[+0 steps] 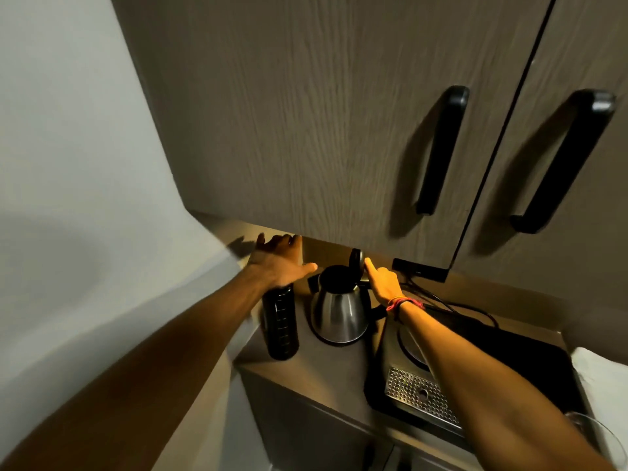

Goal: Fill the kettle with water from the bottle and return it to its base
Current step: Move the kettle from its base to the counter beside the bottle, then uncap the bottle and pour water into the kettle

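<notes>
Steel kettle [338, 314] stands lid-up; our right hand [384, 283] fingers the lid, left hand [282, 263] spread open above the bottle [280, 322], which we grasp next.

A: Any text, brand or nos. readable here?

B: None. The bottle [280, 322] has pale ring marks stacked down its side, maybe a pattern or scale, but too dark and small to read as digits or words.

A: The kettle [339, 312]?

B: Bare steel body, no logo or label showing on this side. Lid's up, inside is dark.

A: The black tray [530, 365] w/ the metal grille?

B: No print visible. Grille is just holes.

A: Cupboard doors [339, 130], handles?

B: Wood grain only, no stickers or signs. So: no legible writing anywhere in view.
</notes>
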{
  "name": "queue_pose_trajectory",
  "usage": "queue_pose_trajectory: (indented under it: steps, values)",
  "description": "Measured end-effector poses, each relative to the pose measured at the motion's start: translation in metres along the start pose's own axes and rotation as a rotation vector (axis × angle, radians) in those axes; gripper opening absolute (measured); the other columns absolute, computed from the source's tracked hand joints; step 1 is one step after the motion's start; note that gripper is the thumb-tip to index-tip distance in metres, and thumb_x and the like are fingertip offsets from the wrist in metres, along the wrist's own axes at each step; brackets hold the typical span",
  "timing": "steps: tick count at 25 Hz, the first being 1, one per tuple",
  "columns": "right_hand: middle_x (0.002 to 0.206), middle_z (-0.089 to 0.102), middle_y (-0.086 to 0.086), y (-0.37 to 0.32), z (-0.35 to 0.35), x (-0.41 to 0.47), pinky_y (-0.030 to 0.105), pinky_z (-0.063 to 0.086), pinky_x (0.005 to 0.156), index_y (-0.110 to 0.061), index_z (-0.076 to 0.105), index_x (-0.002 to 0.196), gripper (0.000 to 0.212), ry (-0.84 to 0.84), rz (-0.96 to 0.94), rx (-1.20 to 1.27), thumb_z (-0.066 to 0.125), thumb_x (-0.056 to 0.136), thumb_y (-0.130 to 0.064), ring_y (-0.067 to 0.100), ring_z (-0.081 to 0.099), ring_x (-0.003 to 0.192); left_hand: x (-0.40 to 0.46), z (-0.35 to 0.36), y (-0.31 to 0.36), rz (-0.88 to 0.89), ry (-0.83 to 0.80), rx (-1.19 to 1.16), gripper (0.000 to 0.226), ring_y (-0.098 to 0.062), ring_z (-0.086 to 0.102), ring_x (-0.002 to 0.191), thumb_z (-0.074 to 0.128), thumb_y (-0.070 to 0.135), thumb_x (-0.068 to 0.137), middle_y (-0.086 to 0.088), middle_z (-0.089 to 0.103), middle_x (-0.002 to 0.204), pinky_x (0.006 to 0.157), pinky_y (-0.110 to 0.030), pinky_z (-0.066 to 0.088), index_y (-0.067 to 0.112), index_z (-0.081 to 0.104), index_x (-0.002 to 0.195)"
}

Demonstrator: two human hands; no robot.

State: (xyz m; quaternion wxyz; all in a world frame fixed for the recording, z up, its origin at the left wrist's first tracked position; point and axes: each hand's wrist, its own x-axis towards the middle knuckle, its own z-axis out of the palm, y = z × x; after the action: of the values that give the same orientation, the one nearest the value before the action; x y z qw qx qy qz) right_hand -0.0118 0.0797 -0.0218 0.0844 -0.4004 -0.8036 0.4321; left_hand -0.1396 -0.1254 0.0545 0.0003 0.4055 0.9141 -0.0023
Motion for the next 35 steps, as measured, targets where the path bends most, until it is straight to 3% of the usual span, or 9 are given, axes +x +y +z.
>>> queue_pose_trajectory:
  steps: [5, 9, 13, 18, 21, 24, 26, 29, 35]
  values:
    - [0.112, 0.059, 0.03, 0.009, 0.022, 0.006, 0.045, 0.041, 0.097, -0.008, 0.05, 0.139, 0.047, -0.092, -0.163, -0.166, 0.026, 0.106, -0.032, 0.043, 0.058, 0.11, -0.018, -0.002, -0.025, 0.129, -0.17, -0.118, 0.086, -0.028, 0.038, 0.132, 0.059, 0.058, 0.073, -0.002, 0.037, 0.151, 0.1, -0.05, 0.04, 0.033, 0.024, 0.147]
    - [0.097, 0.053, 0.021, 0.011, 0.019, 0.009, 0.044, 0.04, 0.086, -0.001, 0.056, 0.106, 0.046, -0.065, -0.237, -0.111, 0.031, 0.104, -0.039, 0.032, 0.053, 0.093, -0.023, -0.003, -0.043, 0.198, -0.101, -0.152, 0.071, -0.028, 0.045, 0.125, 0.068, 0.045, 0.081, -0.004, 0.045, 0.139, 0.092, -0.041, 0.047, 0.027, 0.035, 0.141]
    - [0.149, 0.045, 0.014, 0.009, 0.009, 0.007, 0.047, 0.023, 0.12, -0.008, 0.04, 0.147, 0.055, 0.082, -0.433, -0.397, 0.036, 0.102, -0.041, 0.034, 0.04, 0.14, -0.022, -0.009, -0.043, 0.022, -0.044, 0.149, 0.103, -0.034, 0.05, 0.125, 0.043, 0.092, 0.068, -0.01, 0.047, 0.144, 0.096, -0.052, 0.046, 0.023, 0.028, 0.143]
    - [0.153, 0.042, 0.01, 0.011, 0.008, 0.01, 0.046, 0.022, 0.119, -0.015, 0.031, 0.153, 0.056, 0.129, -0.533, -0.587, 0.029, 0.103, -0.041, 0.03, 0.037, 0.141, -0.016, -0.011, -0.039, 0.029, -0.126, 0.018, 0.085, -0.028, 0.052, 0.118, 0.058, 0.079, 0.07, -0.004, 0.052, 0.136, 0.094, -0.049, 0.045, 0.028, 0.037, 0.135]
    - [0.158, 0.036, 0.009, 0.011, 0.008, 0.011, 0.047, 0.016, 0.122, -0.016, 0.027, 0.154, 0.057, 0.123, -0.5, -0.628, 0.025, 0.104, -0.042, 0.029, 0.03, 0.147, -0.016, -0.008, -0.027, -0.094, 0.242, 0.004, 0.081, -0.029, 0.059, 0.111, 0.05, 0.078, 0.078, -0.008, 0.058, 0.126, 0.088, -0.045, 0.052, 0.016, 0.046, 0.129]
    - [0.161, 0.03, 0.008, 0.011, 0.008, 0.01, 0.048, 0.013, 0.122, -0.016, 0.024, 0.155, 0.058, 0.112, -0.48, -0.652, 0.022, 0.104, -0.043, 0.029, 0.026, 0.149, -0.022, 0.015, 0.001, 0.268, 0.601, 0.016, 0.076, -0.029, 0.064, 0.095, 0.046, 0.075, 0.082, -0.011, 0.062, 0.115, 0.067, -0.037, 0.055, 0.013, 0.046, 0.126]
    - [0.164, 0.024, 0.007, 0.012, 0.009, 0.01, 0.049, 0.011, 0.124, -0.016, 0.021, 0.156, 0.059, 0.087, -0.461, -0.665, 0.02, 0.104, -0.042, 0.028, 0.02, 0.152, -0.032, 0.051, 0.032, 0.53, 0.325, 0.022, 0.079, -0.028, 0.062, 0.098, 0.046, 0.074, 0.083, -0.011, 0.059, 0.118, 0.069, -0.039, 0.054, 0.013, 0.041, 0.132]
    - [0.168, 0.012, 0.004, 0.011, 0.011, 0.011, 0.052, 0.004, 0.126, -0.016, 0.016, 0.158, 0.06, 0.058, -0.407, -0.659, 0.018, 0.104, -0.043, 0.027, 0.008, 0.156, -0.047, 0.123, 0.067, 0.444, -0.108, 0.032, 0.079, -0.032, 0.05, 0.116, 0.059, 0.065, 0.081, -0.015, 0.054, 0.128, 0.081, -0.047, 0.053, 0.01, 0.041, 0.135]
    - [0.168, 0.009, 0.004, 0.015, 0.013, 0.013, 0.053, 0.004, 0.126, -0.016, 0.017, 0.158, 0.063, 0.058, -0.351, -0.657, 0.016, 0.102, -0.047, 0.028, 0.004, 0.156, -0.067, 0.201, 0.082, 0.233, -0.309, 0.063, 0.083, -0.035, 0.037, 0.129, 0.073, 0.054, 0.079, -0.016, 0.041, 0.142, 0.092, -0.053, 0.051, 0.012, 0.037, 0.142]
